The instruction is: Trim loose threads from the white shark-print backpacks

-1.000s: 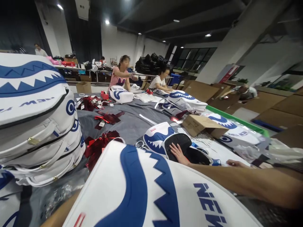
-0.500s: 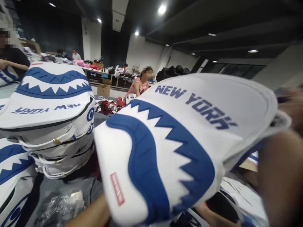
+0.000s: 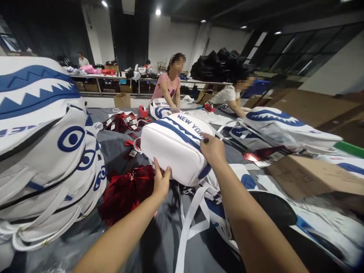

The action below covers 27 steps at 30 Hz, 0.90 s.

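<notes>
A white backpack (image 3: 167,151) with blue shark-teeth trim and NEW YORK lettering is held out in front of me above the table, tilted so that its plain bottom faces me. My left hand (image 3: 161,180) grips its lower edge, with thumb and a finger showing against the bottom. On the far right side, my right hand (image 3: 214,151) is closed on the edge by the lettering; a small dark spot shows at its fingers. White straps (image 3: 189,227) hang below the bag. Beneath and left of it lies a heap of dark red bags or wraps (image 3: 127,193).
A tall stack of white backpacks (image 3: 48,151) stands at the left. Red tags (image 3: 122,123) and a red tape dispenser (image 3: 143,111) lie farther back. Two co-workers (image 3: 167,85) handle similar bags across the table. A cardboard box (image 3: 315,176) and more backpacks (image 3: 290,127) are at the right.
The backpack has gone from close before the camera to farther out and lower, its bottom now turned toward me. Both hands have come into clear view. My view has shifted right.
</notes>
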### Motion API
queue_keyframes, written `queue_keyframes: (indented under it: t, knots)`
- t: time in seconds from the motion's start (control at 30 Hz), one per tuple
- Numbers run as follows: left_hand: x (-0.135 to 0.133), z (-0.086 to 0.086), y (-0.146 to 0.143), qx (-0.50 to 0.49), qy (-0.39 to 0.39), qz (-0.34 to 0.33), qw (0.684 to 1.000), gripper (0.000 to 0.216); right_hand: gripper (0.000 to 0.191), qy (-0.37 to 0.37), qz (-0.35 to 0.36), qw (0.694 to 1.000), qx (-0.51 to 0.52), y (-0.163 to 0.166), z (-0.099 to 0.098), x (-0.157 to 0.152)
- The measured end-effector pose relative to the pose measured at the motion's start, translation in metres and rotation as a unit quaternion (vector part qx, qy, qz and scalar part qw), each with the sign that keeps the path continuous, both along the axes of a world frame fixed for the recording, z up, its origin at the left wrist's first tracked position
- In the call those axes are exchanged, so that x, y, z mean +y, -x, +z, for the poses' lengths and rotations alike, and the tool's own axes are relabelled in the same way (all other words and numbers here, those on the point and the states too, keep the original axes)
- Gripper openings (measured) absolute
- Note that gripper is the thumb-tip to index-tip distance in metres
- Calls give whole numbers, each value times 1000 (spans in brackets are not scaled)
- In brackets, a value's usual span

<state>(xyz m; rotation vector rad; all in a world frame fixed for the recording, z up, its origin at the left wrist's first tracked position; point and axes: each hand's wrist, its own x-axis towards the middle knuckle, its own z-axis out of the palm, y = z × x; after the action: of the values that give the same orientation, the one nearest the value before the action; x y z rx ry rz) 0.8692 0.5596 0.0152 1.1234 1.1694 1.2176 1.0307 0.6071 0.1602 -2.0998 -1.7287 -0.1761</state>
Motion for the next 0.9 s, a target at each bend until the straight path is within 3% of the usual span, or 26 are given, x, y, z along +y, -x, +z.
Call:
queue_keyframes:
  t: [0.07, 0.17, 0.23, 0.33, 0.4, 0.43, 0.5, 0.6, 0.67, 0.73, 0.8, 0.83, 0.9]
  knots:
    - [4, 2, -3, -21, -24, 10, 999, 106, 47, -80, 7, 996, 34, 14, 2, -27]
    - [26, 14, -10, 19, -5, -14, 1000, 110, 50, -104, 65, 992, -29, 38, -10, -53]
    - [54, 27, -12, 102, 17, -27, 994, 108, 54, -95, 29, 993, -65, 43, -16, -43]
    - [91, 48, -8, 176, 13, -31, 984, 99, 57, -50, -20, 997, -47, 36, -8, -7]
    - [86, 53, 6, 172, -7, -36, 984, 92, 60, -11, -13, 999, -33, 38, 0, 3]
    - [70, 49, 18, 163, -22, -45, 985, 89, 60, -5, -7, 999, -31, 43, 2, -1]
    - [6, 27, 55, 147, -65, -82, 984, 82, 60, -29, 20, 999, -33, 63, -5, -29]
    - [-142, -40, 137, 197, -63, -130, 970, 53, 54, -44, 141, 989, -21, 98, -43, -102]
    - [-246, -89, 199, 250, 11, -96, 963, 43, 46, 56, 218, 974, 11, 113, -81, -153]
    - [-330, -120, 252, 295, 63, -33, 953, 42, 39, 172, 218, 960, 34, 116, -122, -197]
    - [-379, -120, 288, 335, 84, 42, 938, 40, 35, 237, 196, 951, 47, 110, -161, -231]
    - [-387, -110, 302, 359, 81, 73, 927, 38, 35, 249, 188, 948, 59, 105, -180, -244]
    - [-377, -80, 332, 418, 48, 124, 898, 35, 36, 239, 174, 951, 92, 98, -218, -263]
